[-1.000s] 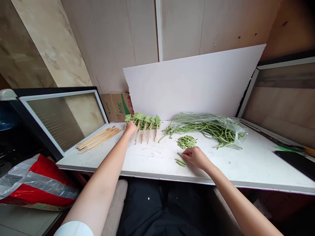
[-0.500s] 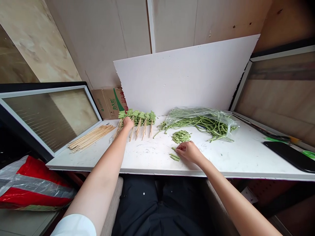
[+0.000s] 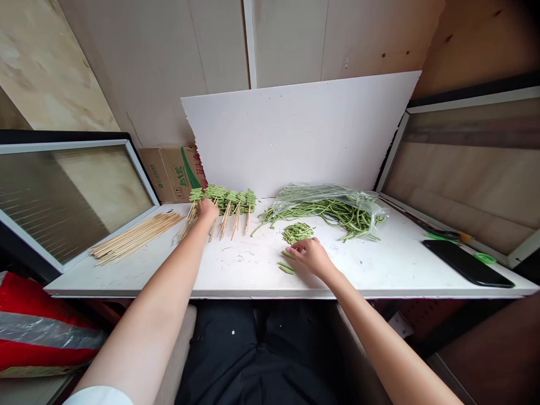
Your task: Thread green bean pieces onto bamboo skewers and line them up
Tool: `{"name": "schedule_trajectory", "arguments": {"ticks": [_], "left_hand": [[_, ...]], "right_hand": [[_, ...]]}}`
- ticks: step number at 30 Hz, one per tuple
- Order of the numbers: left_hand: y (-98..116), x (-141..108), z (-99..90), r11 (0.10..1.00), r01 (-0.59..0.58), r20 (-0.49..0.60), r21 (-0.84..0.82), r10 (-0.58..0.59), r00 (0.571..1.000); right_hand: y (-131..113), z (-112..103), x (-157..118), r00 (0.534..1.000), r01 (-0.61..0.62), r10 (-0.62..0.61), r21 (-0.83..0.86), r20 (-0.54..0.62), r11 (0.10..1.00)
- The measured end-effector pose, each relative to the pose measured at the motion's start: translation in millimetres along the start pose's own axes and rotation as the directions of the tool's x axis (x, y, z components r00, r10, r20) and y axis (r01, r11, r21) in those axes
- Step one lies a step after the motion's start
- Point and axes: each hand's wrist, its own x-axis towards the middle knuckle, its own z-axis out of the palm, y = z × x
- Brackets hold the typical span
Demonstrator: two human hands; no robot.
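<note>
Compared with one second earlier, the view had shifted so that the items lay farther left in it, and the flat black rounded slab (image 3: 466, 263), well to the right of the right hand, had come fully into view. Both hands kept nearly the same positions over the white counter (image 3: 244, 275).

The right hand (image 3: 310, 254) was pinched nearly closed, thumb and fingertips on the right end of a short cut green bean piece (image 3: 287, 255). More short green pieces (image 3: 286, 268) lay just left of this hand, on the near side. A small heap of chopped green beans (image 3: 297, 232) lay just beyond it; long green beans in a clear plastic bag (image 3: 337, 211) lay farther beyond, to the right.

The left hand (image 3: 208, 210) was curled among green bean stacks on wooden skewers (image 3: 232, 197), which extended to both sides; its grip could not be determined. Loose pale wooden sticks (image 3: 137, 236) lay to its left.
</note>
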Motion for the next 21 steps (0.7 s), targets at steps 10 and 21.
{"name": "schedule_trajectory", "arguments": {"ticks": [10,21], "left_hand": [[-21.5,-72.3,-34.0,0.978,-0.141,-0.088,0.154,0.156,0.984],[-147.4,-209.0,-83.4,0.994,-0.110,-0.150,0.009,0.110,0.983]], "right_hand": [[4.5,-0.7,3.5,0.995,0.091,-0.091,0.002,-0.035,0.996],[9.8,-8.0,6.8,0.999,0.003,-0.002,0.021,-0.049,1.000]]}}
